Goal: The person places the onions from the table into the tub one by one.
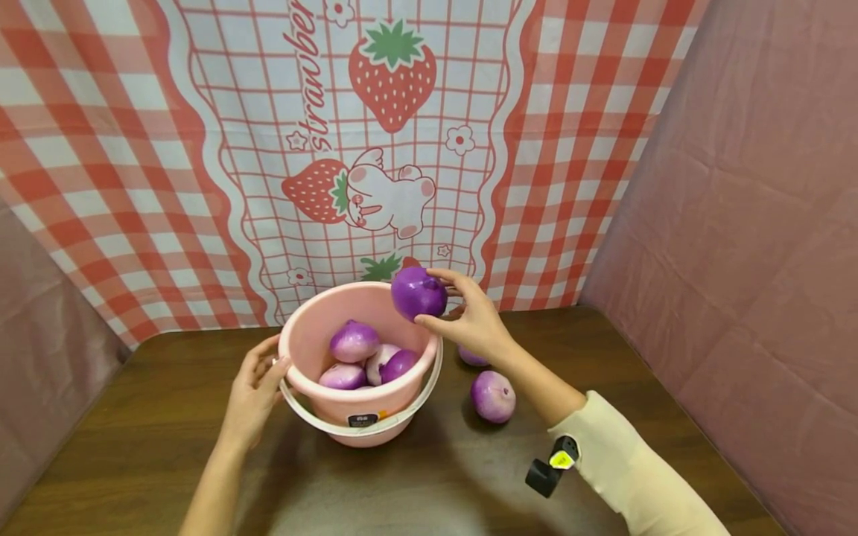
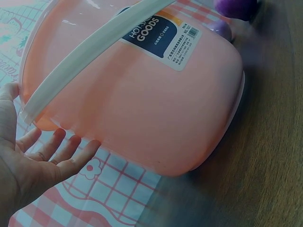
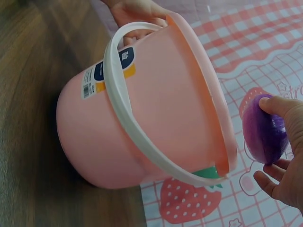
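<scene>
A pink bucket (image 1: pixel 367 406) with a white handle (image 3: pixel 135 127) stands on the table, with several purple onions (image 1: pixel 354 342) inside. At its left side my left hand (image 1: pixel 251 391) grips the rim; the left wrist view has the thumb at the rim and the fingers (image 2: pixel 85 156) against the outer wall. Over the bucket's right rim, my right hand (image 1: pixel 472 316) holds a dark purple onion (image 1: pixel 417 293) between thumb and fingers. In the right wrist view this onion (image 3: pixel 263 130) is apart from the bucket's rim.
On the brown wooden table (image 1: pixel 134 447), right of the bucket, lies an onion (image 1: pixel 493 397); another onion (image 1: pixel 472 357) is partly hidden behind my right wrist. A strawberry-print cloth (image 1: pixel 392 74) hangs at the back. A pink cloth (image 1: pixel 751 223) covers the right side.
</scene>
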A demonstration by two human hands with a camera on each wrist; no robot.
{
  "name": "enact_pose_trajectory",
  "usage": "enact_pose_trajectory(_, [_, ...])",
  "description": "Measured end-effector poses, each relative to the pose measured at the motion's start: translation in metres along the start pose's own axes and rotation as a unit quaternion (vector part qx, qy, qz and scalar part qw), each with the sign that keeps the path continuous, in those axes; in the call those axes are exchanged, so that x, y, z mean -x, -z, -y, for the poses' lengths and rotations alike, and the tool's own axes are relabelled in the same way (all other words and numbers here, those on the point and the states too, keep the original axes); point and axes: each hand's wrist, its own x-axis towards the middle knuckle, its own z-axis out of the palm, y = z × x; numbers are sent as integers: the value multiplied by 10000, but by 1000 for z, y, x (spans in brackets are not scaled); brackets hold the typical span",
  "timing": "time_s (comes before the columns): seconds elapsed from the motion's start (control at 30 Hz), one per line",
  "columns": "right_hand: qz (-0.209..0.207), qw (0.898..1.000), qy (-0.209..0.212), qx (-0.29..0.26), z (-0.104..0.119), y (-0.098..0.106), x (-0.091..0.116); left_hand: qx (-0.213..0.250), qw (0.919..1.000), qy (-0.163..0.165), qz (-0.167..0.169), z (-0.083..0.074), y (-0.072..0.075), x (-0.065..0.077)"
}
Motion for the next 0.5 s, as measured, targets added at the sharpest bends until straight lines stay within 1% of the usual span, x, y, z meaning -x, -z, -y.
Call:
enact_pose_trajectory(0.3, [35,10000,45,-6,5,-8,-1,-39,10000,15,-30,0,0,0])
enact_pose_trajectory(0.5, [95,9997,208,-29,8,-13,-3,-118,9999,80,-41,-1,0,0])
